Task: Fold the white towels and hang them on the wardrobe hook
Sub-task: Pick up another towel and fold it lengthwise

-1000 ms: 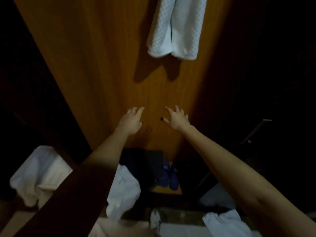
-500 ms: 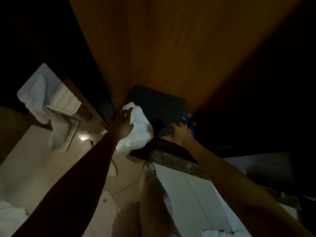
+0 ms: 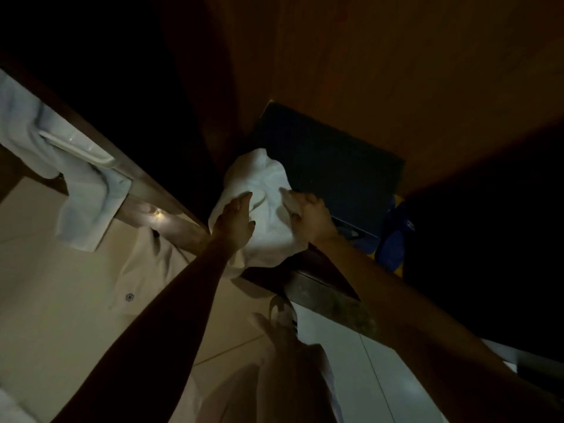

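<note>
A crumpled white towel (image 3: 262,190) lies on the dark wardrobe floor ledge (image 3: 308,279), partly hanging over its front edge. My left hand (image 3: 235,222) lies flat on the towel's left side with straight fingers. My right hand (image 3: 308,215) is on its right side, fingers curled into the cloth. A second white towel (image 3: 82,190) hangs over a white handle (image 3: 76,145) at the left. The hook is out of view.
A dark box (image 3: 329,160) sits behind the towel inside the wardrobe, and blue slippers (image 3: 393,239) lie to its right. The wooden wardrobe back (image 3: 381,56) rises above. A white slipper (image 3: 137,270) and my shoe (image 3: 283,312) are on the tiled floor.
My view dropped from the hung towel down to the wardrobe floor. Both hands came down onto the crumpled towel; the right hand moved left from the box onto the cloth.
</note>
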Motion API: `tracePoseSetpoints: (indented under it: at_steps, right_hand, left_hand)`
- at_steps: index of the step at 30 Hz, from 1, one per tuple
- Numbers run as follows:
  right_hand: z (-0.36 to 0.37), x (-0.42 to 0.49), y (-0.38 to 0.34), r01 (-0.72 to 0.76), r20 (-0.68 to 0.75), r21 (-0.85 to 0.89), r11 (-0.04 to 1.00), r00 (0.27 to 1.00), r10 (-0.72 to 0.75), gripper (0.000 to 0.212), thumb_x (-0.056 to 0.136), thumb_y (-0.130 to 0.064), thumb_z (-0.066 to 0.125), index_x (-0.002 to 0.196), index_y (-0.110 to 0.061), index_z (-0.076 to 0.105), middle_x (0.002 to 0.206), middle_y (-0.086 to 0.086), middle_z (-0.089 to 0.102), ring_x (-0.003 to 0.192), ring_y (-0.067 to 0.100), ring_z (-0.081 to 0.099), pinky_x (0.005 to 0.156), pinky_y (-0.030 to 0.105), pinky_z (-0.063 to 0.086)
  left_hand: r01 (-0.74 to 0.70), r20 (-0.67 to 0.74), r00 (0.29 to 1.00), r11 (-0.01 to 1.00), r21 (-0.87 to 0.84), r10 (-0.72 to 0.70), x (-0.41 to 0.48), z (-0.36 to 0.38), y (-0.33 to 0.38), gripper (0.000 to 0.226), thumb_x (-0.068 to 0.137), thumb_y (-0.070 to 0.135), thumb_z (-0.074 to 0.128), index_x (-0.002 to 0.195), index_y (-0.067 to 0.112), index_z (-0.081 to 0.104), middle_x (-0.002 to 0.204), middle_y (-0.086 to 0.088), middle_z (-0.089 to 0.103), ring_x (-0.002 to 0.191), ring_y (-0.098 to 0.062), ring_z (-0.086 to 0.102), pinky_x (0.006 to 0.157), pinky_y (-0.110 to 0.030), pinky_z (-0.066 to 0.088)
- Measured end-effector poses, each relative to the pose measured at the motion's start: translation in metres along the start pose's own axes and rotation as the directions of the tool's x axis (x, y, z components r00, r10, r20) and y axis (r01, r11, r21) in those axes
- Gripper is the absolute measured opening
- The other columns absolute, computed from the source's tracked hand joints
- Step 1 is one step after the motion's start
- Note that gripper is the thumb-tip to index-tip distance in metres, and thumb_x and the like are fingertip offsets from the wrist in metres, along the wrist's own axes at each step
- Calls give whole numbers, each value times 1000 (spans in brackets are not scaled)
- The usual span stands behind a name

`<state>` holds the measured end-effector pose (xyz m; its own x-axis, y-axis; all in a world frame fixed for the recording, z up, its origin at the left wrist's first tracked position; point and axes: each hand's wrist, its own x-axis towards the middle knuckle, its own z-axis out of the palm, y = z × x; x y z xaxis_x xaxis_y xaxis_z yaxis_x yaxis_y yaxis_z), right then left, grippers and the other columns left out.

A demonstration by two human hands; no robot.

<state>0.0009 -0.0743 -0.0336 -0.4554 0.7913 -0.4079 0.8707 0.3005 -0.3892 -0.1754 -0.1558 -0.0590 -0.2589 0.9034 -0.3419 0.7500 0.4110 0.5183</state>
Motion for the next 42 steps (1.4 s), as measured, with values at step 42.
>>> tracePoseSetpoints:
  at_steps: [42]
  right_hand:
    - [-269,-434,-172,79,-200,556,828,979,41,16,95,-17,59,88,-30,52,87,1,65,81,20,65,69,43,55]
  left_hand:
    - [-269,36,933,762,-590,357,-330,-353,257,19,91,13,62,98,-3,68,90,-9,67,82,-13,62,74,-22,45]
